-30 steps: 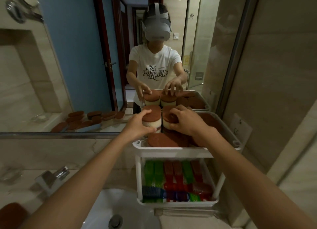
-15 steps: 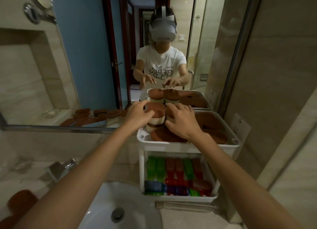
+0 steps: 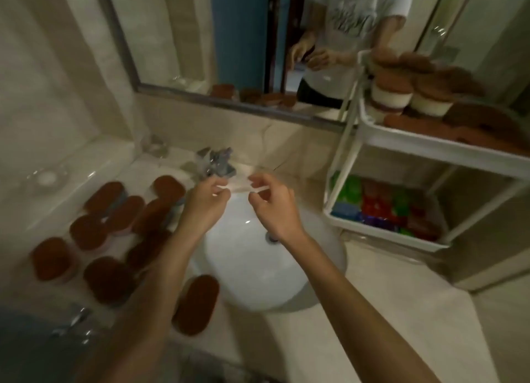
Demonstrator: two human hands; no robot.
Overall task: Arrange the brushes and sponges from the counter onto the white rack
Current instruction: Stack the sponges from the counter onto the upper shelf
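Note:
Several brown-topped sponges (image 3: 106, 193) lie scattered on the counter left of the basin, and one more sponge (image 3: 198, 305) lies near the front edge. The white rack (image 3: 430, 147) stands at the right. Its top tier holds stacked brown sponges (image 3: 390, 90), and its lower tier holds colourful brushes (image 3: 381, 207). My left hand (image 3: 205, 202) and my right hand (image 3: 272, 207) hover close together over the back of the basin, fingers loosely curled, with nothing plainly held. The frame is blurred.
A white sink basin (image 3: 258, 268) sits below my hands, with a chrome faucet (image 3: 215, 162) just behind them. A mirror (image 3: 229, 38) covers the wall behind. A small glass dish (image 3: 47, 177) rests on the ledge at far left.
Both hands have let go of the sponges on the rack's top tier and moved left and down over the basin. My view has swung down and left toward the counter.

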